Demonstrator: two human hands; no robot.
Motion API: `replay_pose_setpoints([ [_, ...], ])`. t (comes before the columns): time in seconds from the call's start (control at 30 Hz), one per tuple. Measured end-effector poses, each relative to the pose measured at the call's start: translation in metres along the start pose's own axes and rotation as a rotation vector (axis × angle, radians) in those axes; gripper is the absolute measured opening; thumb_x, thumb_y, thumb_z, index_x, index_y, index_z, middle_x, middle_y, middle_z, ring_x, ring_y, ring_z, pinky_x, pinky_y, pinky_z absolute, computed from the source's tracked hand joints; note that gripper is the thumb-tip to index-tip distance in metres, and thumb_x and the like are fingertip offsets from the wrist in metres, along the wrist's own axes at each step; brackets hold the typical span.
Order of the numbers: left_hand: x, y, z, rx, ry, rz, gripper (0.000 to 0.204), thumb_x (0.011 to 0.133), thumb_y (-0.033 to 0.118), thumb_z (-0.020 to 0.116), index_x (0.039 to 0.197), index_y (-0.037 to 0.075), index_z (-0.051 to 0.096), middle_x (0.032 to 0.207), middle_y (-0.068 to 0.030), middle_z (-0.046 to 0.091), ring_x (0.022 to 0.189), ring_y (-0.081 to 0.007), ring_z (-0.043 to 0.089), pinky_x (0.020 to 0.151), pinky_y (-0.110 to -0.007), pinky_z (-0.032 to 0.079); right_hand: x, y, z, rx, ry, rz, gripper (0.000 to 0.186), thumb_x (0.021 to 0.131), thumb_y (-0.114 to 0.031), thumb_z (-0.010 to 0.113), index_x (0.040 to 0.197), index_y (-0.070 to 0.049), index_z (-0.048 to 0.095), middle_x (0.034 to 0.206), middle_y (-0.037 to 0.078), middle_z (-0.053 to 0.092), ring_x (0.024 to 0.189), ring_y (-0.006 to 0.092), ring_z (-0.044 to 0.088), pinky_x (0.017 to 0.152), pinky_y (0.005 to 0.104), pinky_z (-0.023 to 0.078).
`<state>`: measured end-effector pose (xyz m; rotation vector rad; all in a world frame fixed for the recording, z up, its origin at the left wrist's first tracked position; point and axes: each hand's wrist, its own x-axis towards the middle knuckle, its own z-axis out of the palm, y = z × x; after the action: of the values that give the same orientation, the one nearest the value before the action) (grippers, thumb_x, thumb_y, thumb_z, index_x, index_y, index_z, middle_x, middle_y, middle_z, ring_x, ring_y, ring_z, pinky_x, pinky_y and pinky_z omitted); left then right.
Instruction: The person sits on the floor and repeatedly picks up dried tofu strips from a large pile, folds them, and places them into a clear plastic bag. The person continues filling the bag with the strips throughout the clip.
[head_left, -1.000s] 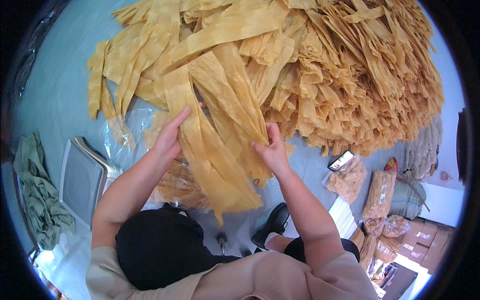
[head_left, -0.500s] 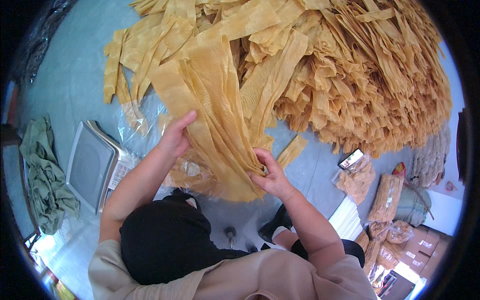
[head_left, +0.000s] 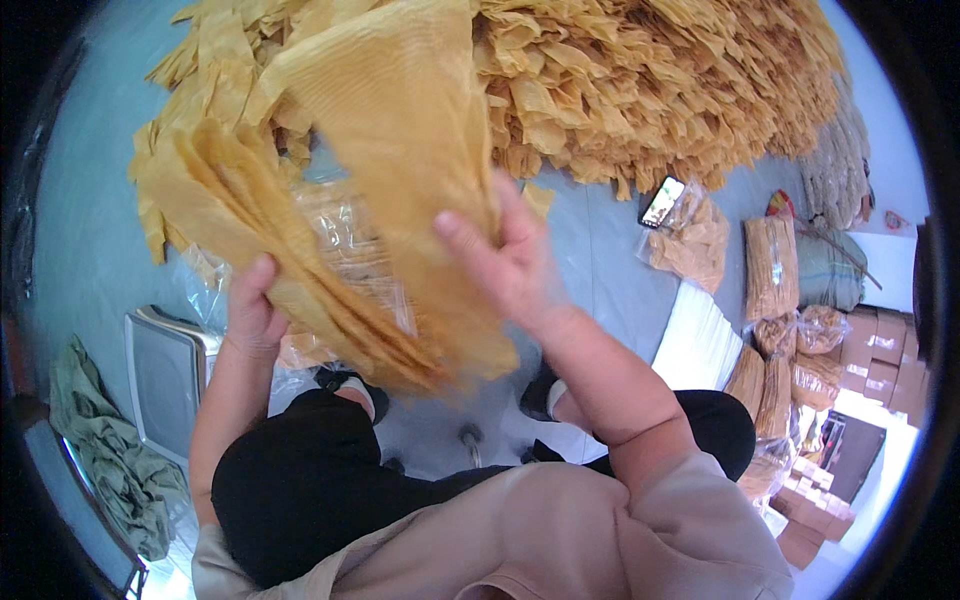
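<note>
My left hand is closed on a folded bundle of yellow-brown dried sheets, which slants down towards my knees. The bundle looks thin, wrinkled and pleated. In my right hand is a broad yellow-brown sheet, pinched at its right edge with the thumb on top. Its lower end is blurred by motion. Between the two held pieces, a clear plastic bag with stacked sheets in it shows on the floor. A large pile of similar sheets spreads across the far side.
A flat scale stands at the left, beside a crumpled green cloth. To the right, a phone rests against a bag of sheets. Further right are packed bundles, a green sack and cardboard boxes.
My hands have moved apart from one shared bundle: the left went left and down with the folded bundle, the right rose with a broad sheet. The view has shifted, and the bag between them now shows.
</note>
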<state>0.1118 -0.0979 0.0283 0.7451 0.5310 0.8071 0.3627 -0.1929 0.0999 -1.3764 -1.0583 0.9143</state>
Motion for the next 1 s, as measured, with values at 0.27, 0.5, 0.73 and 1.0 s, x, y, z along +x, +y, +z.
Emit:
replay_pose_setpoints([
  [0.27, 0.007, -0.029, 0.035, -0.115, 0.18, -0.252, 0.055, 0.085, 0.023, 0.066, 0.13, -0.001, 0.044, 0.124, -0.0135, 0.055, 0.113, -0.0252, 0.055, 0.097, -0.038, 0.045, -0.026, 0.024, 0.025, -0.334, -0.298, 0.272, 0.042, 0.093, -0.023, 0.056, 0.128, -0.002, 0.047, 0.109, 0.008, 0.064, 0.101, 0.0173, 0.059, 0.088, 0.0303, 0.046],
  [0.5, 0.015, -0.06, 0.038, -0.101, 0.322, -0.419, 0.051, 0.086, 0.026, 0.066, 0.125, -0.001, 0.048, 0.12, -0.0122, 0.057, 0.11, -0.0233, 0.057, 0.097, -0.037, 0.045, -0.074, 0.081, 0.049, -0.004, -0.273, 0.415, 0.074, 0.083, -0.027, 0.068, 0.141, -0.002, 0.028, 0.133, 0.013, 0.046, 0.123, 0.0228, 0.045, 0.102, 0.033, 0.035],
  [0.73, 0.036, -0.076, 0.029, 0.336, -0.025, -0.367, 0.05, 0.089, 0.034, 0.062, 0.127, 0.004, 0.048, 0.116, -0.0102, 0.059, 0.104, -0.0209, 0.058, 0.086, -0.037, 0.049, -0.056, 0.097, -0.03, 0.1, -0.239, 0.488, 0.088, 0.071, -0.004, 0.076, 0.142, -0.001, 0.025, 0.137, 0.011, 0.042, 0.125, 0.0205, 0.042, 0.104, 0.033, 0.036],
  [1.0, 0.03, -0.141, -0.025, 1.772, -0.619, -0.221, 0.028, 0.089, 0.028, 0.061, 0.11, 0.009, 0.06, 0.093, -0.0104, 0.059, 0.079, -0.0178, 0.059, 0.07, -0.032, 0.05, -0.044, 0.096, -0.104, -0.321, -0.292, 0.513, 0.08, 0.074, 0.0, 0.069, 0.142, -0.01, 0.03, 0.126, 0.008, 0.054, 0.114, 0.0183, 0.053, 0.096, 0.0319, 0.043],
])
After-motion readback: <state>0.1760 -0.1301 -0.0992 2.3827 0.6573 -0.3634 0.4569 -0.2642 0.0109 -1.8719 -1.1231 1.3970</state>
